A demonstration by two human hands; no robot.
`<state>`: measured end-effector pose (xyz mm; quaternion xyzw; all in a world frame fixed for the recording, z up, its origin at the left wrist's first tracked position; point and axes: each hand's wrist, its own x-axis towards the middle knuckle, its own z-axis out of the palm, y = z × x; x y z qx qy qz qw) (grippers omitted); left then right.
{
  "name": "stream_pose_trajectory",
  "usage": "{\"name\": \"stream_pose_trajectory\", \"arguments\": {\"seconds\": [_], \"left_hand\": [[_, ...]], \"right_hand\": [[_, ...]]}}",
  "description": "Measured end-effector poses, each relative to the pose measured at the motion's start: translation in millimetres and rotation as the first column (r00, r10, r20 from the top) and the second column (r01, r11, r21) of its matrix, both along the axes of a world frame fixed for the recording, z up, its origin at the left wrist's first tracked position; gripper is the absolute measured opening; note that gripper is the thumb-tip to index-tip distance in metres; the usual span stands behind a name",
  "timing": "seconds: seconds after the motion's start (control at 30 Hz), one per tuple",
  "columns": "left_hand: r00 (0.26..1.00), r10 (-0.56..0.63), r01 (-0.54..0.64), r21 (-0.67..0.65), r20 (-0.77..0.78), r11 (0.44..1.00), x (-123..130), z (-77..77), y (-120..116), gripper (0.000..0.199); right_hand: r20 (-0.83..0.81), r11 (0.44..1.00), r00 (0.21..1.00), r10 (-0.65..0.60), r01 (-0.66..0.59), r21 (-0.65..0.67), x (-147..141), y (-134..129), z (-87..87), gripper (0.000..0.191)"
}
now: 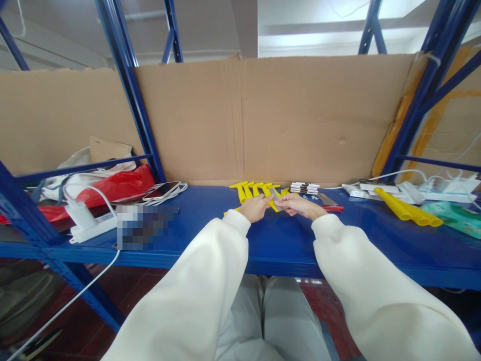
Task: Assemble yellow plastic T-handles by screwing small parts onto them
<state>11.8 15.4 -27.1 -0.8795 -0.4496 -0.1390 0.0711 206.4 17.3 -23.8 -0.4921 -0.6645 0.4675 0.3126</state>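
My left hand (257, 208) and my right hand (296, 204) are close together over the blue shelf, fingers pinched. Between them is a small greyish, partly see-through piece (275, 194), which the fingers of both hands seem to touch. A yellow plastic tool lies just beneath, its end showing between the hands; whether it is held cannot be made out. Behind my left hand several yellow T-shaped plastic tools (247, 190) form a row. Beyond my right hand is a stack of small white boxes (304, 187) with dark bands. To its right rests a scraper with a red handle (333, 207).
At the right lie yellow tapered tubes (409, 208), a green package (453, 218) and white chargers. On the left are a white power strip (93, 228), a red bag (120, 185) and white cables. Cardboard (300, 120) walls the back, between blue posts (135, 95).
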Motion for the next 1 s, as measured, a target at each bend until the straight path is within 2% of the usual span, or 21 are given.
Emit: {"name": "stream_pose_trajectory", "arguments": {"seconds": [0.2, 0.43, 0.57, 0.67, 0.8, 0.93, 1.0], "left_hand": [[1.0, 0.002, -0.001, 0.019, -0.031, 1.0, 0.0, 6.3, -6.6, 0.05], [1.0, 0.013, -0.013, -0.014, -0.001, 1.0, -1.5, 9.6, -6.9, 0.048], [0.997, 0.0, 0.005, -0.062, 0.078, 0.998, -3.2, 6.7, -0.8, 0.046], [0.987, -0.03, 0.047, -0.106, 0.157, 0.993, -5.0, 3.4, 5.8, 0.045], [0.977, -0.037, 0.069, -0.146, 0.212, 0.987, -6.5, 1.8, 10.6, 0.043], [0.973, -0.034, 0.07, -0.154, 0.227, 0.986, -6.6, 2.7, 9.2, 0.042], [0.971, -0.04, 0.078, -0.154, 0.237, 0.985, -6.5, 2.8, 8.3, 0.042]], "right_hand": [[-0.044, 1.0, 0.999, 0.006, -0.006, 0.008, 0.7, 1.1, -0.6, 0.048], [-0.084, 1.0, 0.996, -0.02, 0.02, -0.001, -1.1, 1.4, -3.2, 0.052], [-0.116, 0.997, 0.99, -0.08, 0.08, -0.013, 0.2, 3.1, -0.2, 0.048], [-0.128, 0.983, 0.975, -0.182, 0.185, 0.015, 5.2, 5.9, 4.0, 0.04], [-0.17, 0.913, 0.905, -0.391, 0.404, 0.048, 15.8, 12.2, 9.1, 0.031], [-0.208, 0.796, 0.792, -0.574, 0.599, 0.087, 33.9, 22.8, 7.3, 0.027], [-0.163, 0.75, 0.768, -0.62, 0.64, 0.167, 46.8, 29.4, 3.2, 0.024]]}}
